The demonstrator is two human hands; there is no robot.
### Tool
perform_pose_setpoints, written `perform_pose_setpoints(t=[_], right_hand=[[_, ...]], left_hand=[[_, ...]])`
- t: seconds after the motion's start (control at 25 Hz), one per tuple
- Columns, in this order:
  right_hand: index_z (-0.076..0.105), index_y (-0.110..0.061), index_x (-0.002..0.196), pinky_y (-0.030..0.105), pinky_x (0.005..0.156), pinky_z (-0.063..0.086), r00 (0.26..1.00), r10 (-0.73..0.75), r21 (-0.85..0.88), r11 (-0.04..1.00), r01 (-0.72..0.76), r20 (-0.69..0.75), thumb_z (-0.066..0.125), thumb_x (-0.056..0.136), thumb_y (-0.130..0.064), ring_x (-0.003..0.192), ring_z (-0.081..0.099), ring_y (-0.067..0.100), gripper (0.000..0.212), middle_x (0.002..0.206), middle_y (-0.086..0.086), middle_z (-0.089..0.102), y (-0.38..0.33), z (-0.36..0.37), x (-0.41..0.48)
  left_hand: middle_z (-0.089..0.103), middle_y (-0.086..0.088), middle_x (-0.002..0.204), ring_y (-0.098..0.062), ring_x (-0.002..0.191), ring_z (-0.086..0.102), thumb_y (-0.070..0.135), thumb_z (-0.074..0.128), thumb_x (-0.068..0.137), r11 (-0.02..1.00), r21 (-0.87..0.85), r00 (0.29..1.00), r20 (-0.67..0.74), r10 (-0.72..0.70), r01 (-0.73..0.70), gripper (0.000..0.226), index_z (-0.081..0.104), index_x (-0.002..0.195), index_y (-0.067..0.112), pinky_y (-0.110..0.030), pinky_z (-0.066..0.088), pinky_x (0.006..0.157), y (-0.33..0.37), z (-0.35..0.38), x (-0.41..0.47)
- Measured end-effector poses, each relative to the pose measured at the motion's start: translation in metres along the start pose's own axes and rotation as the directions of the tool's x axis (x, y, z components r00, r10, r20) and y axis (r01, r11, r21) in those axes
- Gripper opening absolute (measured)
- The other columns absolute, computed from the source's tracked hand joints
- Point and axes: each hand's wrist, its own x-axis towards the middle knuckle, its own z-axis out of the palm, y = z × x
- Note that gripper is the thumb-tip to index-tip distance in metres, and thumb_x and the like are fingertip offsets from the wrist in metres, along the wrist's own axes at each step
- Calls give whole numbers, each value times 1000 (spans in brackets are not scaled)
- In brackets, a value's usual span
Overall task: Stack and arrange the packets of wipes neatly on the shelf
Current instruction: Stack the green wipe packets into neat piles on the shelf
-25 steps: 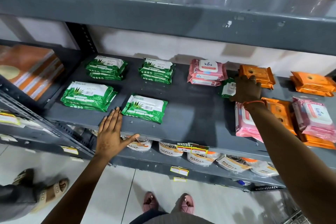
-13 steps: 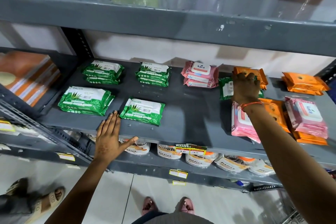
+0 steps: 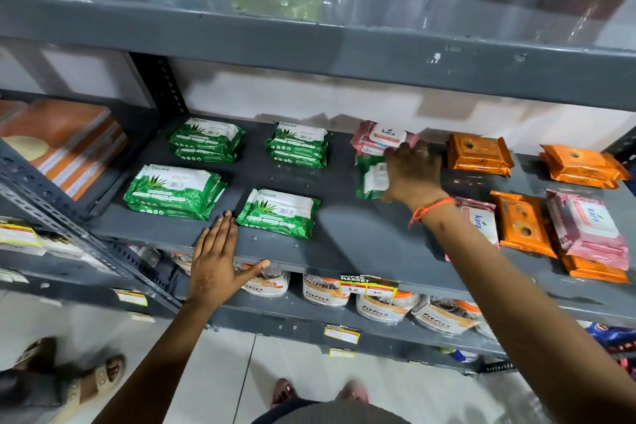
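Green packet (image 3: 370, 177) under right hand (image 3: 413, 175)

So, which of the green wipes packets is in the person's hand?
The small green packet gripped by the right hand, just in front of the pink kara stack. The other green packets lie untouched further left.

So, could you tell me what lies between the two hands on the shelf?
Head view: one green packet beside the left hand, then bare shelf up to the right hand.

A shop: price tags (image 3: 369, 287) on stocked metal shelving (image 3: 344, 248)
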Motion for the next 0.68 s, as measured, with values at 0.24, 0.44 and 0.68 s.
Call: perform_pose_setpoints(t=[0.24, 0.44, 0.68], right_hand=[[42, -18, 133, 55, 108, 30, 894, -448, -111, 889, 443, -20, 77, 66, -21, 132, 33, 33, 75, 137, 6, 44, -82, 20, -12], [31, -29, 143, 55, 114, 24, 666, -746, -143, 658, 740, 13, 51, 82, 4, 139, 24, 32, 72, 152, -2, 33, -133, 32, 2], [37, -17, 143, 35, 112, 35, 814, -555, 434, 699, 568, -171, 41, 85, 9, 135, 39, 30, 64, 149, 10, 41, -120, 33, 14]], left_hand=[[21, -13, 154, -24, 143, 21, 84, 20, 72, 1000, -5, 1000, 16, -16, 16, 107, 29, 141, 3, -40, 15, 116, 0, -4, -2], [23, -15, 154, -26, 143, 21, 85, 20, 72, 1000, 2, 999, 32, -20, 20, 109, 26, 142, 2, -40, 15, 117, -1, -4, -1], [29, -15, 152, -26, 141, 26, 86, 20, 71, 999, 13, 998, 38, -40, 40, 108, 28, 141, 4, -39, 12, 116, -4, 1, 1]])
